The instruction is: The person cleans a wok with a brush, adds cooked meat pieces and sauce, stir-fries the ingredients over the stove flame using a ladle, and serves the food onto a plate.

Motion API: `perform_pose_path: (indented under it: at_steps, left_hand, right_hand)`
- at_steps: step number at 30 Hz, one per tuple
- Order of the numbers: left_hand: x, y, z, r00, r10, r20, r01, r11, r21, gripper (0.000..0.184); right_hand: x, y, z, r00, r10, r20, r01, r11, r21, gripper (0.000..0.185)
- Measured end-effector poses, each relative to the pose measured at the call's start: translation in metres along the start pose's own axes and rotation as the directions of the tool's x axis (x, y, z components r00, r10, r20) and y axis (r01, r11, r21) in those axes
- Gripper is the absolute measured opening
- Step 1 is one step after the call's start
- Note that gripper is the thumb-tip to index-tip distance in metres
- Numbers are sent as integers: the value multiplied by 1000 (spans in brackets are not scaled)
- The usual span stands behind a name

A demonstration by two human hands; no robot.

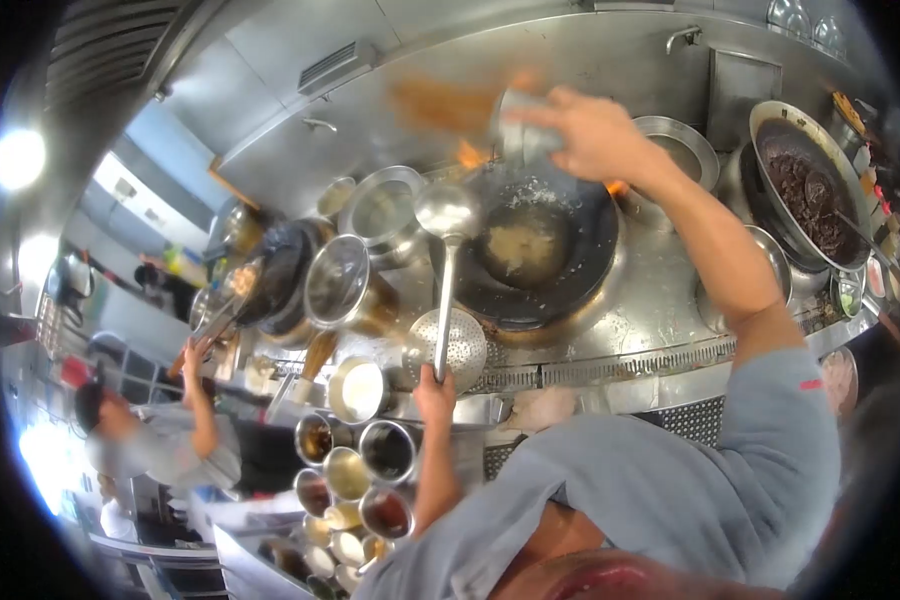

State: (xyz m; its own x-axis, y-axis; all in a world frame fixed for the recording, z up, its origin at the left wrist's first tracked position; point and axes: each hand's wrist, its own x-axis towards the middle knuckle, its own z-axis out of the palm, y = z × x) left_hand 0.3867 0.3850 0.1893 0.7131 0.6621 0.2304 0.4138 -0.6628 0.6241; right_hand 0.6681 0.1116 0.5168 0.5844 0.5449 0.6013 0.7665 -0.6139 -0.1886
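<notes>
No words, brands or numbers can be read in view. The small red mark [810,384] on the grey sleeve [782,425] is too small to make out as lettering, and the ladle [447,290] and black wok [595,265] bear nothing legible.

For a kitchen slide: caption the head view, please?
Left hand gripping a ladle, right hand holding a metal cup near a wok, flames by its rim.

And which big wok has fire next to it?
The middle black wok, nearest the metal cup: orange flames show near its rim. None show by the left wok or the right pan of dark food.
</notes>
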Motion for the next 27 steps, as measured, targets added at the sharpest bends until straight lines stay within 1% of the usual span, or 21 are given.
perform_pose_path:
  at_steps: [1,2,3,4,6,7,8,10,11,13,14,15,16,17,18,20,22,23,24,25,27]
  left_hand:
    - [-1,-6,3,1000,2,7,-2,1000,5,22]
    - [-3,-14,7,1000,19,-11,-18,999,30,21]
    - [-3,-19,9,999,33,-38,-32,998,49,20]
    - [-1,-20,8,999,16,-51,-15,999,36,20]
    - [-6,-22,8,982,102,-159,-99,995,27,19]
    - [-7,-19,5,970,137,-198,-130,990,52,16]
    - [-5,-19,5,971,104,-217,-95,994,50,16]
    - [-7,-24,1,967,125,-223,-108,990,90,13]
    - [-12,-27,-2,968,112,-225,-91,991,101,13]
    - [-7,-23,0,952,126,-281,-89,986,139,12]
    - [1,-18,1,942,160,-295,-118,981,157,12]
    - [4,-27,9,935,200,-293,-157,974,163,13]
    - [2,-34,15,931,253,-262,-217,963,159,13]
    - [-2,-41,27,949,202,-241,-199,979,37,14]
    - [0,-43,35,965,131,-226,-152,985,-81,15]
    - [-7,-18,35,962,102,-252,-150,973,-177,17]
    - [-17,-3,35,984,66,-167,-96,979,-179,18]
    - [-15,18,30,990,31,-138,-56,982,-182,19]
    - [-11,43,24,995,-16,-101,-13,960,-280,20]
    - [-5,59,21,997,-82,-8,73,928,-366,21]
    - [1,87,8,980,-166,109,198,862,-466,22]
  right_hand:
    - [-2,13,26,965,-132,226,167,975,-145,57]
    - [-1,27,52,860,-221,460,360,901,-240,56]
    - [4,52,68,775,-230,589,482,818,-314,56]
    - [4,56,59,765,-246,595,502,806,-314,56]
    - [14,60,31,852,-16,523,248,892,-377,54]
    - [10,43,-3,957,-114,269,185,949,-257,55]
    - [12,37,-27,984,-114,137,143,964,-224,59]
    - [12,11,-87,968,-252,-20,251,967,-48,60]
    - [8,-1,-101,966,-258,-14,258,966,-31,60]
    - [-1,-22,-121,930,-350,-116,363,922,135,59]
    - [3,-27,-107,908,-408,94,409,912,6,57]
    - [9,-27,-80,863,-398,311,449,886,-113,55]
    - [19,-19,-41,795,-281,538,465,851,-243,53]
    - [29,-7,-18,675,-126,727,520,780,-348,51]
    - [27,5,-24,685,-107,720,512,774,-372,51]
    - [25,32,-31,859,-96,503,309,880,-360,49]
    - [18,35,-55,988,-81,133,85,996,-19,49]
    - [11,22,-53,997,-4,81,-18,964,266,49]
    - [9,17,-38,993,-11,117,-21,963,268,49]
    - [5,14,-17,947,39,318,-103,977,189,50]
    - [2,20,12,791,67,608,-18,996,-86,52]
